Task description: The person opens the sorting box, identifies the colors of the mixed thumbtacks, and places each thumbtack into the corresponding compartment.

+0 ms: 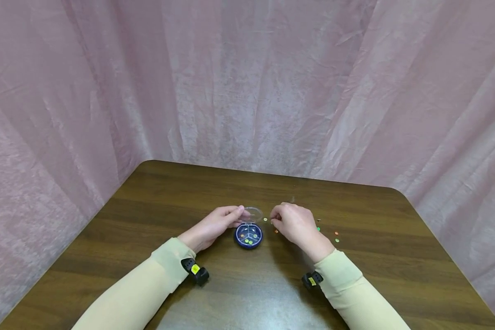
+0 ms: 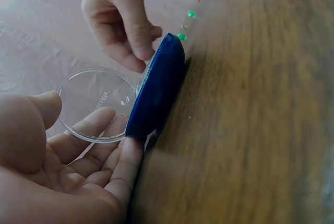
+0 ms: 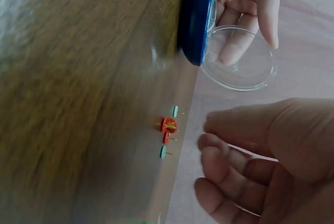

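A round blue pill case [image 1: 249, 246] with three compartments lies on the table, its clear hinged lid [image 1: 254, 213] raised. Several small thumbtacks [image 1: 248, 242] with orange and yellow-green heads lie inside. My left hand [image 2: 68, 166] holds the case at the lid, thumb by the rim and fingers behind it; one fingertip touches the blue base. To the right of the case hovers my right hand [image 3: 261, 156], fingers bent and thumb close to the index fingertip. No thumbtack shows between them. Loose thumbtacks [image 3: 169, 125] with red and green heads lie beyond its fingertips.
More thumbtacks, among them an orange one [image 1: 336, 233] and a green one [image 1: 337, 240], are scattered right of my right hand. The brown wooden table [image 1: 173, 188] ends at a pink curtain [image 1: 231, 91] behind it.
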Demonstrator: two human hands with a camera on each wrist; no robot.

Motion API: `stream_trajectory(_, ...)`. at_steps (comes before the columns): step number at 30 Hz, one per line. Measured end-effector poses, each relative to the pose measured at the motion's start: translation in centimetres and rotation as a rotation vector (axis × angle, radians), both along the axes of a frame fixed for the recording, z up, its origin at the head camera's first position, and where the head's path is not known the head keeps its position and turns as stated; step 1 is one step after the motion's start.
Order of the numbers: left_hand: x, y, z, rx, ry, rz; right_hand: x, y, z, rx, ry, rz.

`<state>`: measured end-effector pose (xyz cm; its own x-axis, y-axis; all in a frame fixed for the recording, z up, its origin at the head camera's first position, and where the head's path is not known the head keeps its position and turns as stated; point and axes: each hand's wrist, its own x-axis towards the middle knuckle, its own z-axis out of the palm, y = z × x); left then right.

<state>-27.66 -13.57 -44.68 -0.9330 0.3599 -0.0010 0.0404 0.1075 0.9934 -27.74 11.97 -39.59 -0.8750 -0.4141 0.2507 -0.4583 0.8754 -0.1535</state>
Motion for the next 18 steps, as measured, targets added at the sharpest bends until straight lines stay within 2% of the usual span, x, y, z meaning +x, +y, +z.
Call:
stream_trajectory(5, 0.1, 0.0, 0.1, -0.013, -0.014, 0.010, -0.5, -0.6, -0.3, 0.048, -0.070, 0.012)
stream_trajectory(9, 0.1, 0.0, 0.3, -0.014, -0.015, 0.009, -0.9, -1.0, -0.6, 0.058, -0.049, 0.036)
stream_trajectory(14, 0.2, 0.0, 0.3, -0.006, -0.009, 0.003, -1.4, -1.5, -0.7, 0.046, -0.008, 0.037)
stream_trajectory(18, 0.1, 0.0, 0.1, 0.002, -0.007, -0.001, -1.7, -1.9, -0.9, 0.053, -0.009, 0.029)
